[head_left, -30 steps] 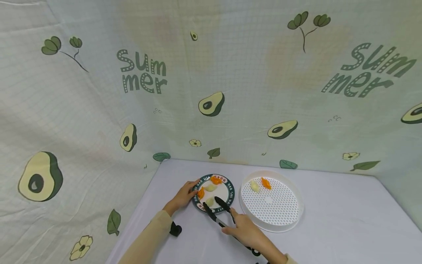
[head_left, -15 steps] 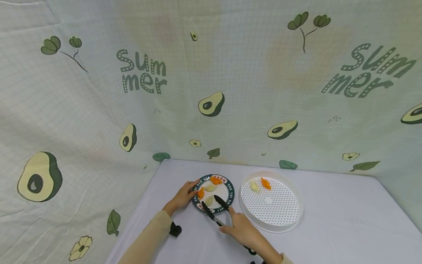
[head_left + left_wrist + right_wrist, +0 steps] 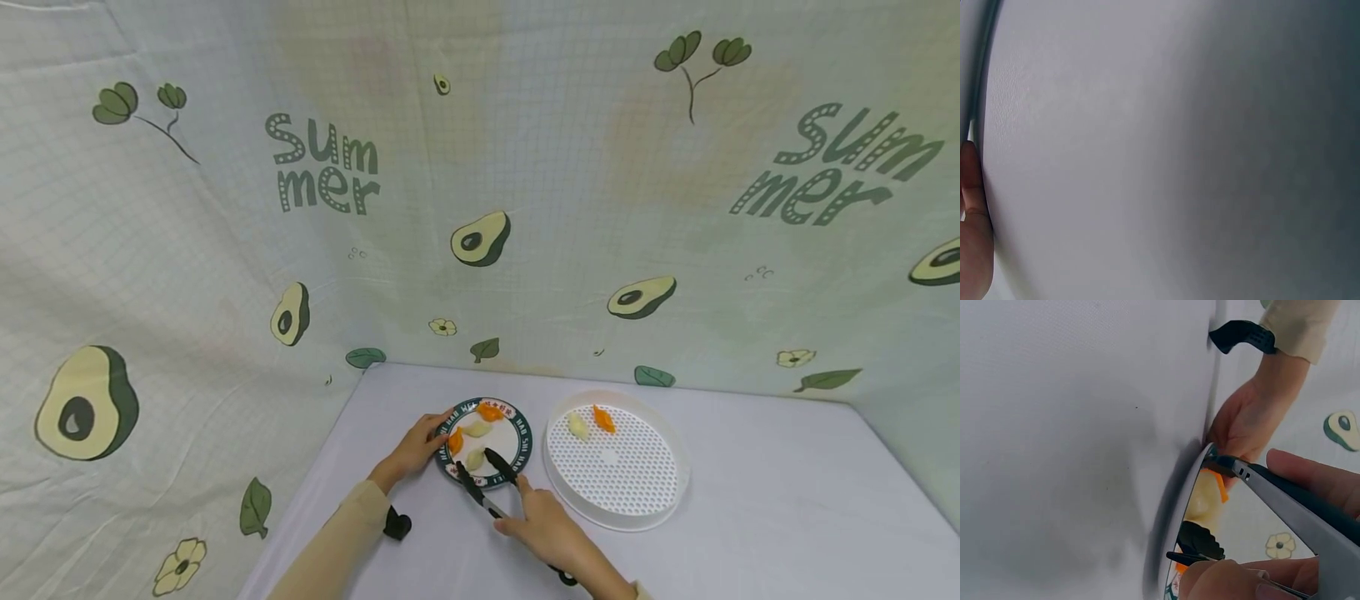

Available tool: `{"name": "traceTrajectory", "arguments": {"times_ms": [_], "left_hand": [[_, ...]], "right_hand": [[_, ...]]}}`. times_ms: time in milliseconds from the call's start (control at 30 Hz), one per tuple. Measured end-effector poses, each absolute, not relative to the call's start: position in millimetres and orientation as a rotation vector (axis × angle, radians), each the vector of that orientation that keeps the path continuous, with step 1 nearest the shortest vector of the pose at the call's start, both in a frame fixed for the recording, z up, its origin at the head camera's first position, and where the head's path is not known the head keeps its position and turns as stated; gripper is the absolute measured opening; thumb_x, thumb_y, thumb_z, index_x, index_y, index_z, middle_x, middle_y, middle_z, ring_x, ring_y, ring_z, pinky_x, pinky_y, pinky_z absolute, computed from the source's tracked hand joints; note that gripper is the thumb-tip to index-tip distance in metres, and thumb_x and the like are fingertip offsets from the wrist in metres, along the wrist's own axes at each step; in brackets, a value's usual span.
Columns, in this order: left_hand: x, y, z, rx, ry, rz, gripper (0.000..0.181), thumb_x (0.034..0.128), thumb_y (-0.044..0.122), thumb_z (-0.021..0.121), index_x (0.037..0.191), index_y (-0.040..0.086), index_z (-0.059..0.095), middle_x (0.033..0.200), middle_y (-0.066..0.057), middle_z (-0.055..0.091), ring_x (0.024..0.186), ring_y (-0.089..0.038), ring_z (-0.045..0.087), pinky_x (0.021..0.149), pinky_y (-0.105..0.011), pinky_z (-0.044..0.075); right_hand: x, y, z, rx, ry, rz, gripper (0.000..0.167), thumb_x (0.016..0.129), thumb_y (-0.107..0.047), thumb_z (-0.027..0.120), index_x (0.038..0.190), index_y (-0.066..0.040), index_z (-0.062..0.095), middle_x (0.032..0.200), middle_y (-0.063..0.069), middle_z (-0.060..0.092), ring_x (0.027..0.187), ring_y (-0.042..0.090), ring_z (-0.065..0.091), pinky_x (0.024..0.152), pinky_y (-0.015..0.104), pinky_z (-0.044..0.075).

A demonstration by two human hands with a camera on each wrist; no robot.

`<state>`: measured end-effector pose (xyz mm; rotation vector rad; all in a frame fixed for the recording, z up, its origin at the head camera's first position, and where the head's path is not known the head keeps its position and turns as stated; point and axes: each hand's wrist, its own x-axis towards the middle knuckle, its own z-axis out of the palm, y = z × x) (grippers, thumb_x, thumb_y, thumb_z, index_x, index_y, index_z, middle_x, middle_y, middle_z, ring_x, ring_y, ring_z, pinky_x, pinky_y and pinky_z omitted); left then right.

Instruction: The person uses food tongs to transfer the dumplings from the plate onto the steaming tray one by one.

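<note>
Avocado-printed cloth point(image 3: 555, 308) backs a white tabletop point(image 3: 772, 500), which carries a round perforated tray point(image 3: 633, 479). Black-and-silver tongs point(image 3: 471, 484), arms apart, are clasped in the right grip point(image 3: 551, 525). Left of the tray lies a green-rimmed plate point(image 3: 512, 442), its edge touched by the left grip point(image 3: 416, 444); whether pinched, I cannot tell. On it lie four dumpling-shaped pieces point(image 3: 491, 412), two orange, two pale, the nearest pale piece point(image 3: 475, 459) between the tong tips.

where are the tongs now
In the head view, the tongs are in the right hand, their black tips at the near side of the green-rimmed plate, either side of a pale dumpling.
</note>
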<state>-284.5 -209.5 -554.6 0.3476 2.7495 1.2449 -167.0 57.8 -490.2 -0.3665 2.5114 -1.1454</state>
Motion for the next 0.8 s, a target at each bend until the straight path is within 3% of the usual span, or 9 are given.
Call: {"name": "traceTrajectory", "arguments": {"times_ms": [400, 633, 800], "left_hand": [[-283.3, -209.4, -551.1, 0.354, 2.742, 1.248, 0.049, 0.1022, 0.011, 0.057, 0.150, 0.007, 0.045, 0.127, -0.015, 0.051, 0.090, -0.021, 0.045, 0.078, -0.036, 0.037], [-282.6, -208.8, -550.8, 0.340, 2.745, 1.232, 0.049, 0.1022, 0.011, 0.057, 0.150, 0.008, 0.046, 0.126, -0.014, 0.052, 0.091, -0.021, 0.046, 0.078, -0.036, 0.038], [-282.4, -208.4, -551.3, 0.339, 2.758, 1.223, 0.048, 0.1022, 0.011, 0.057, 0.149, 0.008, 0.046, 0.126, -0.014, 0.052, 0.091, -0.020, 0.046, 0.077, -0.036, 0.039]], "right_hand": [[-169.6, 56.5, -491.2, -0.380, 2.555, -1.096, 0.079, 0.090, -0.030, 0.073, 0.138, 0.023, 0.038, 0.106, 0.038, 0.059, 0.069, 0.022, 0.055, 0.054, 0.036, 0.048], [-169.6, 58.3, -489.6, -0.418, 2.563, -1.111, 0.070, 0.093, -0.025, 0.069, 0.137, 0.022, 0.041, 0.084, 0.024, 0.060, 0.057, 0.018, 0.053, 0.048, 0.031, 0.045], [-168.5, 59.1, -486.7, -0.394, 2.586, -1.093, 0.068, 0.093, -0.023, 0.069, 0.137, 0.021, 0.042, 0.089, 0.029, 0.061, 0.058, 0.018, 0.053, 0.048, 0.031, 0.045]]}}
